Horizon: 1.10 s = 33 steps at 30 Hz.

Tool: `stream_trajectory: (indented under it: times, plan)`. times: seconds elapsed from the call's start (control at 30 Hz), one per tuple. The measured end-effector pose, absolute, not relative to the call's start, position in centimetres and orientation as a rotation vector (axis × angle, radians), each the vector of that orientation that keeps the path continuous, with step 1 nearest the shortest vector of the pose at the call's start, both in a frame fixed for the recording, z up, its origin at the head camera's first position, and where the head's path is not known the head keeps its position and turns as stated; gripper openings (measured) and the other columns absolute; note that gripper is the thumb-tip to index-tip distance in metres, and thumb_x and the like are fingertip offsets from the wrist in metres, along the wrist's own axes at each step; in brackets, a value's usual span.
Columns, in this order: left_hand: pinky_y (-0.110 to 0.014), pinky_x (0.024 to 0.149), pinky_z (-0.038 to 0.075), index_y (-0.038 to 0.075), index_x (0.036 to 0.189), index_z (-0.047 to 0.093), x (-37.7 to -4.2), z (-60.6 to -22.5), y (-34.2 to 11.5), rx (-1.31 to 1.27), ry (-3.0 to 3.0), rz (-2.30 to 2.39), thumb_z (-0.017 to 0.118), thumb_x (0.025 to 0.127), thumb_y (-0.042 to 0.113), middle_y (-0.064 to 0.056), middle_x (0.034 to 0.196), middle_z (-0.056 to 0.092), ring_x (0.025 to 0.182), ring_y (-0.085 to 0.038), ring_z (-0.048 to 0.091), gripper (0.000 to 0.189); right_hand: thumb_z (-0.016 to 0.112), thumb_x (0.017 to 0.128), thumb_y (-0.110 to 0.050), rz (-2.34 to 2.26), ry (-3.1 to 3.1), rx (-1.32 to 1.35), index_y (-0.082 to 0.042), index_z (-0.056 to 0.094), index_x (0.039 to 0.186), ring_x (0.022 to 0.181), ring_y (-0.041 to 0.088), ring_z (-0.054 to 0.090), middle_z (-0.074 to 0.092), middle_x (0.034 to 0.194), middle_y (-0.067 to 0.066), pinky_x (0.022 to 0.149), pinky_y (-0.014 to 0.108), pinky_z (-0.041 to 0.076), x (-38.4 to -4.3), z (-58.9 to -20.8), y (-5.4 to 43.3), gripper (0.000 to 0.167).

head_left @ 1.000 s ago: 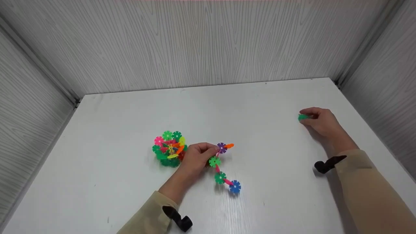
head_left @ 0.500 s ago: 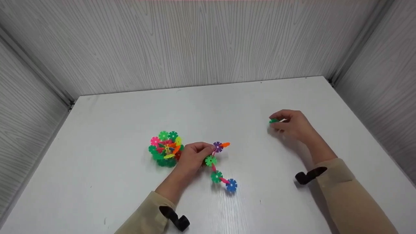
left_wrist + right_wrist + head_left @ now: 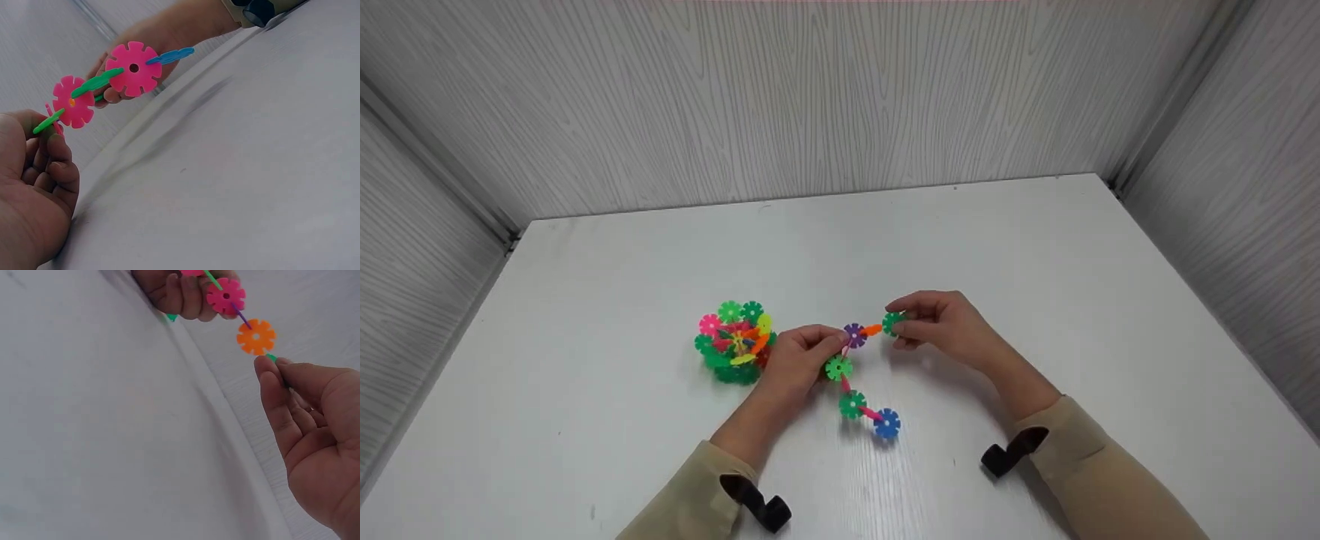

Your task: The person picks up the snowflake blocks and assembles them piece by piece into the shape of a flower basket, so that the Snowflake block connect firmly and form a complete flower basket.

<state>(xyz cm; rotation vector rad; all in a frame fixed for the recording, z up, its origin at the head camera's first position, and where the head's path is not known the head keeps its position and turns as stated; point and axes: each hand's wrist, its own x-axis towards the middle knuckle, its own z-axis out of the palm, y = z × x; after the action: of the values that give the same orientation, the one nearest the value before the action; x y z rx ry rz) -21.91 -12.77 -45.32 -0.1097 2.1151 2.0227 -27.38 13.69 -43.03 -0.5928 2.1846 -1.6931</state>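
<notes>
My left hand [image 3: 799, 360] pinches a chain of interlocking plastic snowflake discs between thumb and fingers. In the head view the chain runs from an orange disc [image 3: 871, 330] through a purple disc [image 3: 855, 335] and a light green disc [image 3: 838, 367] down to a blue disc [image 3: 886, 424]. Pink discs [image 3: 134, 68] link it in the left wrist view. A green disc [image 3: 893, 324] sits between the thumb and fingers of my right hand [image 3: 949, 326], its edge right at the orange disc. In the right wrist view the orange disc [image 3: 256, 337] stands just above those fingertips.
Left of my left hand, a ball-shaped cluster of joined discs [image 3: 727, 360] in several colours rests on the white table [image 3: 622, 277]. Grey wood-grain panels [image 3: 810, 97] enclose the table at the back and sides. Black straps [image 3: 754, 502] hang at both sleeves.
My right hand has come from the far right across to the chain, carrying the green disc. My left hand keeps its pinch on the chain; the head view has shifted slightly.
</notes>
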Motion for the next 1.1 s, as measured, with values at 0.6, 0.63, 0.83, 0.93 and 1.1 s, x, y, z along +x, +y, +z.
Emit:
stream_trajectory:
  times: [0.6, 0.63, 0.83, 0.93, 1.1]
  plan:
    - [-0.023, 0.071, 0.055, 0.012, 0.106, 0.082, -21.99, -45.53, -12.87, -0.056, 2.197, 1.983, 0.073, 0.103, 0.025, -0.009, 0.103, 0.076, 0.087, -0.022, 0.062, 0.016, 0.074, 0.102, -0.016, -1.76, 2.099, -0.596, 0.006, 0.071, 0.129, 0.087, 0.028, 0.078, 0.076, 0.109, 0.022, 0.086, 0.04, 0.064, -26.61, -43.52, 12.65, 0.035]
    - [-0.023, 0.071, 0.055, 0.012, 0.106, 0.082, -22.0, -45.56, -12.87, -0.047, 2.197, 1.986, 0.073, 0.103, 0.025, -0.009, 0.104, 0.076, 0.088, -0.022, 0.062, 0.016, 0.074, 0.102, -0.016, -1.763, 2.096, -0.596, 0.006, 0.07, 0.129, 0.087, 0.028, 0.078, 0.075, 0.109, 0.023, 0.086, 0.04, 0.064, -26.6, -43.55, 12.64, 0.035]
    - [-0.022, 0.074, 0.056, 0.011, 0.107, 0.082, -22.05, -45.62, -12.92, -0.018, 2.192, 1.993, 0.074, 0.103, 0.023, -0.01, 0.105, 0.076, 0.09, -0.023, 0.063, 0.015, 0.072, 0.103, -0.014, -1.783, 2.074, -0.613, 0.007, 0.07, 0.128, 0.087, 0.028, 0.078, 0.074, 0.112, 0.026, 0.086, 0.04, 0.064, -26.57, -43.64, 12.6, 0.033]
    - [-0.022, 0.072, 0.056, 0.012, 0.108, 0.082, -21.96, -45.56, -12.94, -0.016, 2.196, 1.986, 0.073, 0.103, 0.023, -0.01, 0.105, 0.076, 0.09, -0.022, 0.062, 0.015, 0.072, 0.103, -0.012, -1.785, 2.071, -0.613, 0.008, 0.069, 0.129, 0.086, 0.027, 0.078, 0.074, 0.111, 0.026, 0.086, 0.041, 0.064, -26.52, -43.62, 12.57, 0.033]
    - [-0.022, 0.072, 0.056, 0.013, 0.108, 0.082, -21.95, -45.58, -12.85, -0.031, 2.193, 1.992, 0.074, 0.103, 0.025, -0.009, 0.105, 0.076, 0.09, -0.022, 0.062, 0.016, 0.071, 0.103, -0.013, -1.783, 2.078, -0.617, 0.007, 0.069, 0.129, 0.085, 0.026, 0.078, 0.074, 0.112, 0.028, 0.086, 0.041, 0.064, -26.65, -43.77, 12.63, 0.033]
